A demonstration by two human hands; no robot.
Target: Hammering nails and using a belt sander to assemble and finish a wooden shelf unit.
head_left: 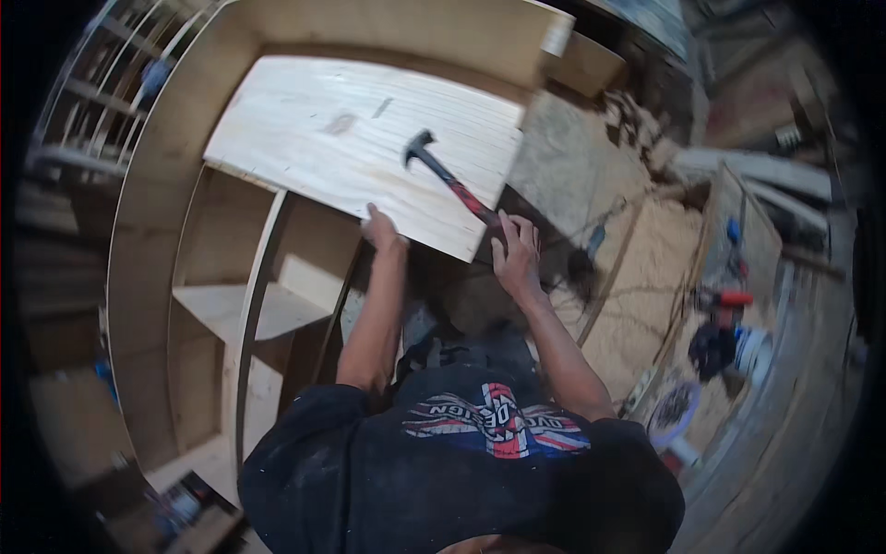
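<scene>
A claw hammer [449, 185] with a black head and a red-and-black handle is over a pale wooden panel [305, 129]. My right hand [519, 254] is closed round the end of its handle, near the panel's right corner. At the panel's near edge, my left hand [382, 231] grips the wood, one digit showing on top and the other fingers partly hidden and blurred. The panel forms a broad flat face of a wooden cabinet [148, 240], whose open compartments and a shelf [249, 309] show to the left of my left arm.
Sawdust-coloured boards [646, 277] lie on the right. Beyond them are a red-handled tool [736, 298], a white tub [754, 355] and a round purple-rimmed container [674, 413] of small dark pieces. Wood scraps [637, 129] lie at the back right, a wire rack [111, 83] at the far left.
</scene>
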